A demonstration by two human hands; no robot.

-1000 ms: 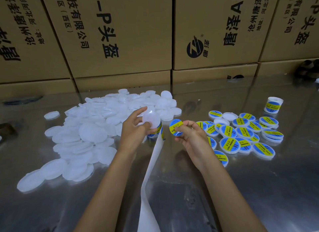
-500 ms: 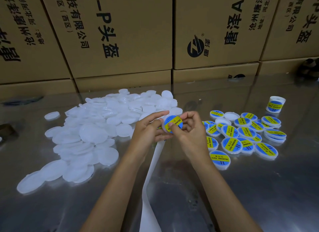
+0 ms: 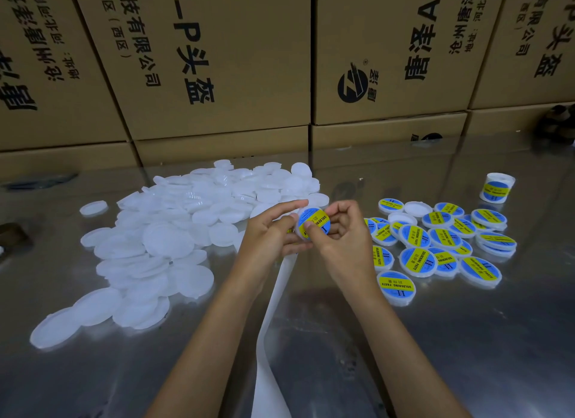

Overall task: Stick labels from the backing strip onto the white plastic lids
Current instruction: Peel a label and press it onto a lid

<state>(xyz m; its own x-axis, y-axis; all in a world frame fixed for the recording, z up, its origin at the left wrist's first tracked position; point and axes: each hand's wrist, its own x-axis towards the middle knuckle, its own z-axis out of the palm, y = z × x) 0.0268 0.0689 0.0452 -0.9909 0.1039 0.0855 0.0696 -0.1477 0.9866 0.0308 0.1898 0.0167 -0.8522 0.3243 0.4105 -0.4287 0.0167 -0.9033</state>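
Mid-frame, the label has just gone onto the lid: left hand grips it, right hand pinches, thumb smoothing. Another lid done.

I see one white lid with a blue-and-yellow label, held upright above the table, unlabelled white lids heaped left, labelled lids scattered right, white backing strip trailing toward me
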